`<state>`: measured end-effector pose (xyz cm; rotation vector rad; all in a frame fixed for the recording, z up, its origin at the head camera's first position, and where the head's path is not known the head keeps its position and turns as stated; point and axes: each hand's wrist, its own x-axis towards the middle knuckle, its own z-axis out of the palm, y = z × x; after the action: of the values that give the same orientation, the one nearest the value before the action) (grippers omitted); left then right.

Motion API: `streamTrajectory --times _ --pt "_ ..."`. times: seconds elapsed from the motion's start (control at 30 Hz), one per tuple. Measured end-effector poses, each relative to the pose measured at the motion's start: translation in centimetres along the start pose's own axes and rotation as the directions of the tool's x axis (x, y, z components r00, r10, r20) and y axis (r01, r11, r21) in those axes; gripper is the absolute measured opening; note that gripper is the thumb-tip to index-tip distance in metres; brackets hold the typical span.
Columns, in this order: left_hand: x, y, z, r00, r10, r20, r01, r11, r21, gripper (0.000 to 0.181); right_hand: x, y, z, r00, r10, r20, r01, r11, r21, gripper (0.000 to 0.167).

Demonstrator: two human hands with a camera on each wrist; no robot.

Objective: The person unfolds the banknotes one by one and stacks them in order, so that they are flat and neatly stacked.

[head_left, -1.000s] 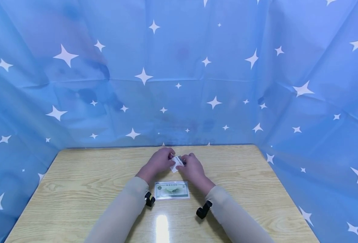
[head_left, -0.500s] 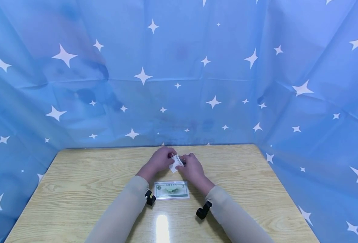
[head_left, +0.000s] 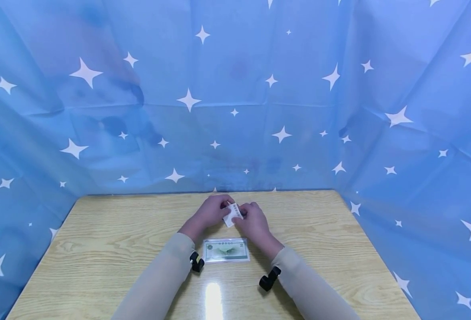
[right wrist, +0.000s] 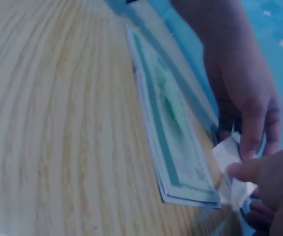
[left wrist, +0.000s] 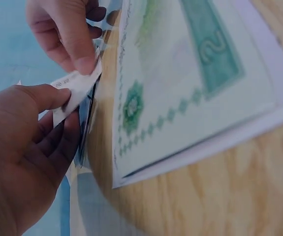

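Both hands hold a small white slip of paper (head_left: 232,215) with printed characters, near the far side of the table. My left hand (left wrist: 38,137) pinches one side of it, thumb on top and fingers curled beneath. The thumb of my right hand (head_left: 254,223) presses on the slip's other side, with its fingers curled behind. In the left wrist view, a thin dark-edged item (left wrist: 86,123) shows just below the slip; its kind is unclear. Nearer my body, a green-and-white banknote-like sheet (head_left: 225,251) marked 2 lies flat on the table in a clear sleeve, touched by neither hand.
The light wood table (head_left: 111,249) stretches to both sides of my arms. Behind it hangs a blue curtain (head_left: 235,133) with white stars. Black wrist cameras (head_left: 269,279) sit on both sleeves, and a bright reflection lies in front.
Both hands stay in nearly the same place with the slip between them. Its angle and the fingers around it have shifted slightly. The green-and-white sheet has not moved.
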<state>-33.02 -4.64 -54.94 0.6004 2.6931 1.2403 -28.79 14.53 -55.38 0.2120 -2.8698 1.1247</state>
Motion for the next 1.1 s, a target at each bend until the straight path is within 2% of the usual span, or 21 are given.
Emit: streamTrajectory --times 0.1,0.2,0.37,0.57,0.7,0.77,0.93,1.1 --pt "0.0 -0.3 -0.2 1.0 0.006 -0.019 -0.007 0.995 -0.099 0.02 -0.1 -0.2 -0.2 0.999 0.003 -0.039 0.002 0.992 0.126 0.023" --pt "-0.2 -0.3 -0.4 0.999 0.003 -0.036 -0.009 0.982 -0.187 0.02 -0.3 -0.3 -0.5 0.999 0.013 -0.046 -0.002 0.971 0.237 0.017" --pt "-0.6 0.1 -0.8 0.999 0.029 -0.045 -0.04 0.963 -0.267 0.02 -0.6 -0.2 -0.7 0.996 0.057 -0.067 -0.025 0.916 0.401 0.01" --pt "-1.0 0.8 -1.0 0.998 0.037 -0.044 -0.05 0.943 -0.329 0.018 -0.9 -0.1 -0.9 0.988 0.103 -0.112 -0.027 0.845 0.533 0.01" --pt "-1.3 1.1 -0.9 0.998 0.06 -0.035 -0.068 0.936 -0.344 0.016 -1.2 -0.2 -1.3 0.988 0.117 -0.104 -0.033 0.803 0.594 0.011" --pt "-1.6 1.3 -0.8 0.997 0.075 -0.03 -0.081 0.937 -0.339 0.016 -1.3 -0.4 -1.4 0.988 0.121 -0.1 -0.035 0.793 0.608 0.012" --pt "-2.4 1.7 -0.8 0.997 0.071 -0.006 -0.069 0.939 -0.338 0.012 -1.5 -0.7 -1.8 0.989 0.125 -0.082 -0.049 0.788 0.614 0.012" --pt "-3.5 1.5 -0.6 0.998 0.057 0.024 -0.044 0.929 -0.366 0.012 -2.0 -1.0 -2.2 0.992 0.12 -0.036 -0.072 0.781 0.62 0.011"
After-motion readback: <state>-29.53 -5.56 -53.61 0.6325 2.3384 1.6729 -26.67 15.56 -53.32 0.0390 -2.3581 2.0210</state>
